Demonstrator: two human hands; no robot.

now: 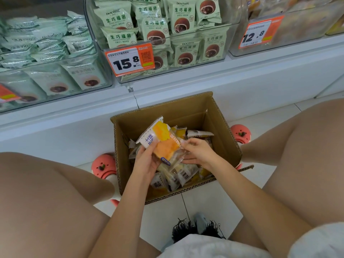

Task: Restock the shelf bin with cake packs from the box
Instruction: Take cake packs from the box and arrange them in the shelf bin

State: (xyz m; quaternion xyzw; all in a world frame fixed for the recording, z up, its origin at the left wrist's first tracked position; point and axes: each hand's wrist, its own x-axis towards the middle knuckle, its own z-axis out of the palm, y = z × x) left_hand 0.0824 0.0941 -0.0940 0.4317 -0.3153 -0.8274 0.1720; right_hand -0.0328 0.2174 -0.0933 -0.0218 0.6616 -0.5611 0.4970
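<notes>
Brown cardboard, and the box is sitting open on the floor against the foot of the shelf. The left hand is gripping a stack of yellow cake packs just above the box's near left corner, fingers curled round them. The right hand is pinching the top pack's right edge. More packs are lying loose inside the box. Up on the shelf, a clear bin is holding green packets behind an orange price tag.
</notes>
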